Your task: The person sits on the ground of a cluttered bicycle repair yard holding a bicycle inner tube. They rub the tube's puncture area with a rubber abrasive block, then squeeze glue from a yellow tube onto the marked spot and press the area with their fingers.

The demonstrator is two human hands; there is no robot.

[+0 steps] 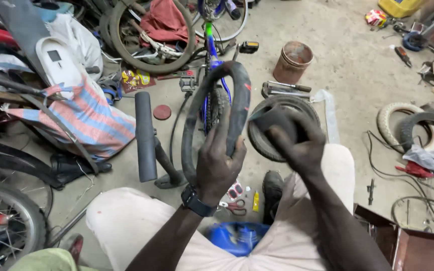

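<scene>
Holding a bicycle inner tube in both hands

Gripping a black inner tube (pixel 212 100), the left hand (pixel 218 163) is closed around its lower run, thumb in front. From that grip the loop arches up and over, coming down to the right hand (pixel 297 143), which looks closed around the tube's other end; motion blur hides the fingers. Soft and floppy, it probably handles best pinched across its flattened width.
</scene>
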